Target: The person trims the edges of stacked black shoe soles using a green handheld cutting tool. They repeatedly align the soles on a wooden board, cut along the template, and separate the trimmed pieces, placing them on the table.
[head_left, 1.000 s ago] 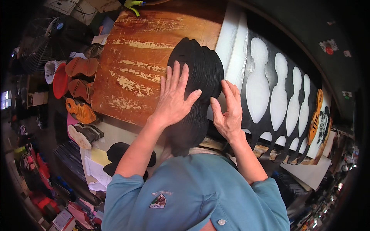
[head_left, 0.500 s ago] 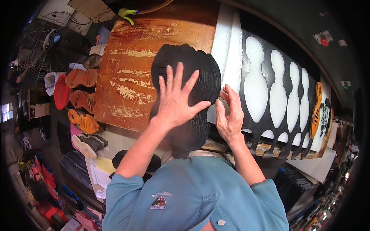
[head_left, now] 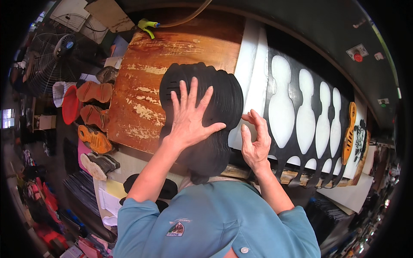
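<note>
A thick stack of black sole-shaped sheets [head_left: 230,92] lies near me, its many layers fanned along the right side. My left hand [head_left: 190,122] rests flat on top of it with fingers and thumb spread wide. Just right of the stack is my right hand [head_left: 257,144], its fingers bent and the thumb apart from them. Nothing shows in its grasp, and a narrow gap seems to separate it from the layers. Farther right, a black sheet [head_left: 295,88] has several sole-shaped cut-outs, with white showing through them.
Under the stack's far end is a worn brown board [head_left: 137,86]. White strips [head_left: 254,56] run beside it. An orange cutting die [head_left: 349,133] lies at the right; more dies [head_left: 94,91] line the left edge. A green air gun [head_left: 148,28], a fan [head_left: 58,49] and a red button [head_left: 358,56] are beyond.
The view has tilted a little, so the board and the cut sheet appear lower. Both hands keep nearly the same pose, the left still spread on the stack.
</note>
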### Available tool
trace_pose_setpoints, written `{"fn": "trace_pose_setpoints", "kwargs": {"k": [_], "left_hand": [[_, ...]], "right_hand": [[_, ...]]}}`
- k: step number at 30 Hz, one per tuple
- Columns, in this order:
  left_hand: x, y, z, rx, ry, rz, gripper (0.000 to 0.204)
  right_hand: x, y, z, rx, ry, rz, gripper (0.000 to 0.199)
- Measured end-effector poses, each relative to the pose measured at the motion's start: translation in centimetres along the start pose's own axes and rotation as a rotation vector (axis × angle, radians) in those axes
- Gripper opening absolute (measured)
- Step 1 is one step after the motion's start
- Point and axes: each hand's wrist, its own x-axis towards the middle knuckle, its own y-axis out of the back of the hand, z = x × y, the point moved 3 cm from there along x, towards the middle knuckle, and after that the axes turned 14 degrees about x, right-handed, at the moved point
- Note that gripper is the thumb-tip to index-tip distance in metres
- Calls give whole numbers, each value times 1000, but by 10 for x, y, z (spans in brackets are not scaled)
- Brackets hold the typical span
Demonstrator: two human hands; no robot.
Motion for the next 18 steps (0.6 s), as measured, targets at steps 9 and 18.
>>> {"fn": "trace_pose_setpoints", "kwargs": {"k": [9,18], "left_hand": [[-8,-2,-18,22,74,-78,110],[-8,8,-20,-22,110,-93,104]], "right_hand": [[25,13,-13,-11,56,-1,49],[160,-62,-72,-84,628,-407,39]]}}
